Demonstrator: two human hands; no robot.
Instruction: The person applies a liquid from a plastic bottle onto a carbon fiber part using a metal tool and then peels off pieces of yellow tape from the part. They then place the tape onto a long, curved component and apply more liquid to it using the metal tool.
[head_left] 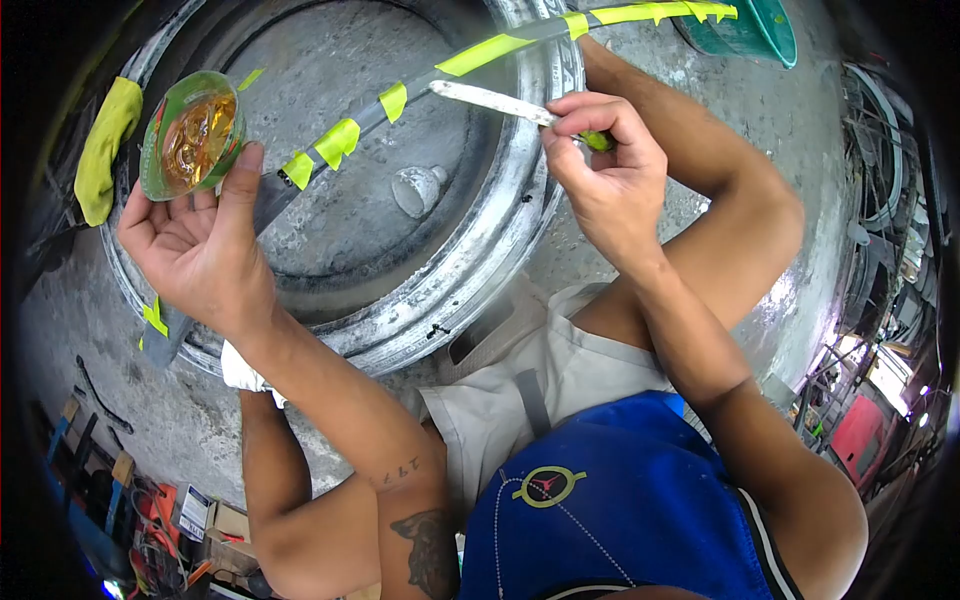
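Note:
My left hand (pixel 205 240) holds a small green cup (pixel 192 136) with amber liquid in it, tilted toward the camera. Between the thumb and fingers of my right hand (pixel 612 165) is a thin whitish stick (pixel 490 101), its tip pointing left over a long dark curved strip (pixel 370 122). Pieces of bright yellow-green tape (pixel 337 143) are stuck along that strip. It lies across a large round grey rim (pixel 530 190). A bit of yellow-green also shows in my right palm; what it is cannot be made out.
A yellow-green cloth (pixel 108 150) hangs on the rim's left side. At the upper right stands a teal basin (pixel 750 35). Boxes and tools (pixel 215 525) are at the lower left, with cluttered metal parts (pixel 905 220) along the right. Inside the rim lies a whitish round object (pixel 418 190).

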